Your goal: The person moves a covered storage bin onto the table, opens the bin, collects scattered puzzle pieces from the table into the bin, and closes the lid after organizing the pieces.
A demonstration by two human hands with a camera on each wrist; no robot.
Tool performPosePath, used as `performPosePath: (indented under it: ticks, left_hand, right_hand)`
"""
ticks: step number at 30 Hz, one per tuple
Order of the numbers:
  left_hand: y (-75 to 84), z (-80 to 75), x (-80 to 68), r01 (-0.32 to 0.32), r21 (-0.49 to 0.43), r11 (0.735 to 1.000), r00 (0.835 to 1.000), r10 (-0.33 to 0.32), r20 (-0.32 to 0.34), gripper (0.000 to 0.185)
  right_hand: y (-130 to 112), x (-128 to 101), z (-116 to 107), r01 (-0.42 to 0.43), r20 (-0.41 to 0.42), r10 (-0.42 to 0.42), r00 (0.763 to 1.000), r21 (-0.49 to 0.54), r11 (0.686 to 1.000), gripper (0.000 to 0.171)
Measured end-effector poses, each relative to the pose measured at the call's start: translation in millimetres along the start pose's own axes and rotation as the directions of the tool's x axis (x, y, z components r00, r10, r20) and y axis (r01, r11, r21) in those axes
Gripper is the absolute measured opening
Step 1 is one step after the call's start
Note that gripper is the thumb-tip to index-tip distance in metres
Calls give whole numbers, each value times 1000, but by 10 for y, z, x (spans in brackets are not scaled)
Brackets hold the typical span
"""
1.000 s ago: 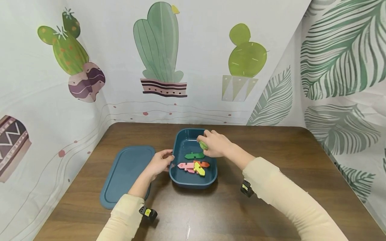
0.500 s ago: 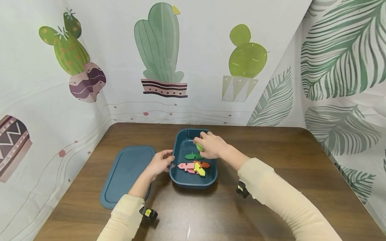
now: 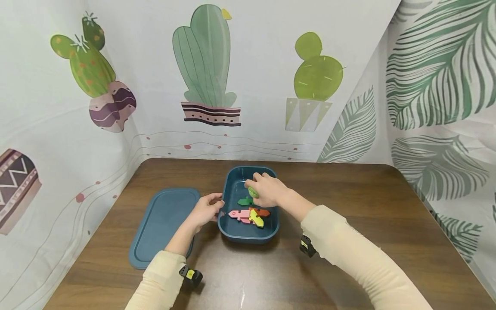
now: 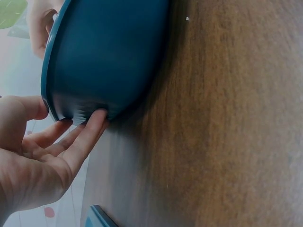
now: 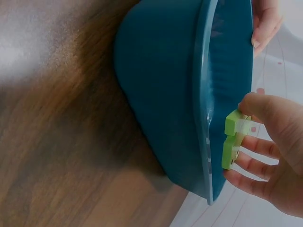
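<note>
Over bin (image 3: 232, 224), right hand (image 3: 267, 190) with green piece (image 3: 252, 192) shifted left.

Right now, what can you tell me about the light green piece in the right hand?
The light green piece is a small, flat, matte block with a notched outline, like a puzzle part; whether it is wood or foam cannot be told. The right hand pinches it between thumb and fingers, edge toward the wrist camera, above the open teal tub, over the dark green piece. It touches only the fingers.
</note>
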State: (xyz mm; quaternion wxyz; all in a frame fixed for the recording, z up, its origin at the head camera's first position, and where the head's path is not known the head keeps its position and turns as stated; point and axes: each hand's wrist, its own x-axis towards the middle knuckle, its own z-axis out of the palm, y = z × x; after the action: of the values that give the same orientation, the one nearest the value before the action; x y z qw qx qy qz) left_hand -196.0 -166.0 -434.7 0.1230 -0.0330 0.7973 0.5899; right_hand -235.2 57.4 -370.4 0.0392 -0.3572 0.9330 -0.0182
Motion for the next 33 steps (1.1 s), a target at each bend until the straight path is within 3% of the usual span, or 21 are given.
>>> performPosePath:
  ticks: [19, 33]
  left_hand:
    - [1, -6, -4, -3, 5, 1000, 1000, 3, 2, 39]
    - [-15, -13, 11, -6, 2, 1000, 1000, 6, 9, 40]
  right_hand:
    - [-29, 27, 1, -2, 26, 2, 1000, 12, 1000, 46]
    - [-16, 30, 37, 19, -17, -19, 1000, 10, 1000, 49]
